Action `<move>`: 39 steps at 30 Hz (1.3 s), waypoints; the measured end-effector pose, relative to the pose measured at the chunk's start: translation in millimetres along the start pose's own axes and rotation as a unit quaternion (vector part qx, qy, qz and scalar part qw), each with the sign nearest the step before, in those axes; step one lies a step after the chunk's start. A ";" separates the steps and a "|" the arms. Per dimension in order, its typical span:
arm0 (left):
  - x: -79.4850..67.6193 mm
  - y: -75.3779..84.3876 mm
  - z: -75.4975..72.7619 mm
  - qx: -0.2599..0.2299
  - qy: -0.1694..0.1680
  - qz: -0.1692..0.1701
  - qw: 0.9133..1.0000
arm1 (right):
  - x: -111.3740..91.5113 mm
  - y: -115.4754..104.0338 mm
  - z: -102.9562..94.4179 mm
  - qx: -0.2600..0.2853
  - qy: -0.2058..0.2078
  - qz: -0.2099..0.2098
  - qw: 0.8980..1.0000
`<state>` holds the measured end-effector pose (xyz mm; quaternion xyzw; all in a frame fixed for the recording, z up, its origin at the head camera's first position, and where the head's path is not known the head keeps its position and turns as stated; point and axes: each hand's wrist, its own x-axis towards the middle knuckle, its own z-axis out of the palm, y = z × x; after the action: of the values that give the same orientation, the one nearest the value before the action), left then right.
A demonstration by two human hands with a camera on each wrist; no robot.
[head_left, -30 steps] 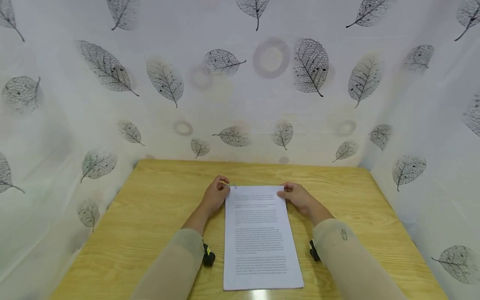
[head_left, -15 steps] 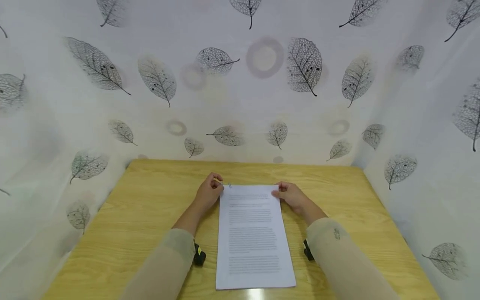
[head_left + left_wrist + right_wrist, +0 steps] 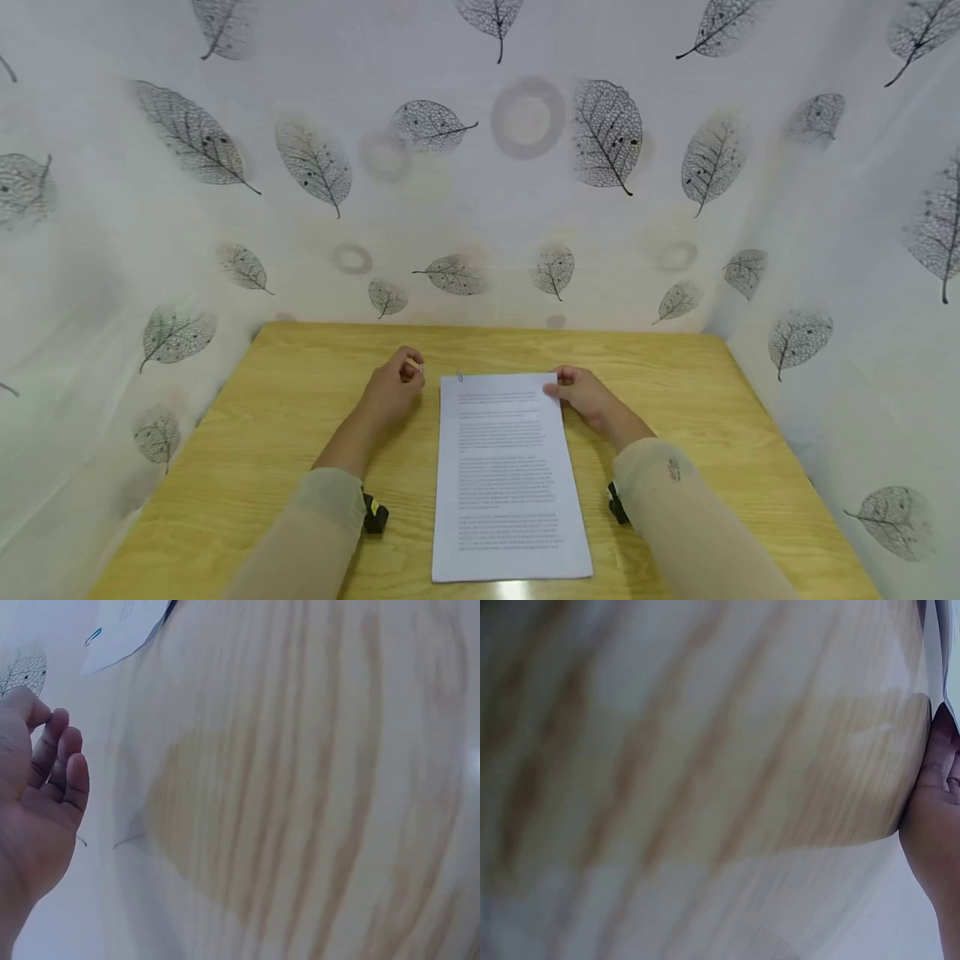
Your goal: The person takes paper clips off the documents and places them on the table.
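Note:
A stack of printed paper (image 3: 498,483) lies on the wooden table, one blue paper clip (image 3: 460,377) on its top edge near the left corner. My left hand (image 3: 390,390) is off the stack, a short way left of that corner. Its thumb and forefinger pinch a tiny pale thing, seemingly another paper clip (image 3: 422,367); in the left wrist view the left hand (image 3: 45,780) hides it. With thumb on top, my right hand (image 3: 592,396) grips the stack's top right corner. In the right wrist view, the right hand (image 3: 934,802) meets the paper's edge (image 3: 951,675).
The wooden table (image 3: 300,383) extends on both sides of the stack. Behind it and along the sides hangs a white curtain (image 3: 465,192) with a leaf print. Black wrist devices (image 3: 375,515) sit on both wrists.
My left hand has drawn away leftward from the stack's top left corner, with the small pale thing between its fingertips. The right hand keeps its grip. The head view has shifted slightly.

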<state>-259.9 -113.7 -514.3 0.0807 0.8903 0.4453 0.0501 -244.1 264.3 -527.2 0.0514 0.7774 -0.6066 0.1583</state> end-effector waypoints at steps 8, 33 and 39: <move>-7.8 5.2 -21.0 0.079 -0.033 0.028 0.996 | -1.7 0.6 2.3 -0.008 0.007 0.001 1.000; -3.1 -17.8 -8.1 0.118 -0.039 0.012 0.992 | -2.4 -3.3 0.2 -0.013 0.007 0.002 1.000; -0.9 -19.5 -6.9 0.110 -0.028 -0.005 0.993 | -2.2 -2.8 0.9 -0.009 0.001 0.001 1.000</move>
<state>-262.0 -130.8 -525.8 0.0938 0.9327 0.3416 0.0677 -242.6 263.0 -524.1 0.0508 0.7829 -0.5994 0.1586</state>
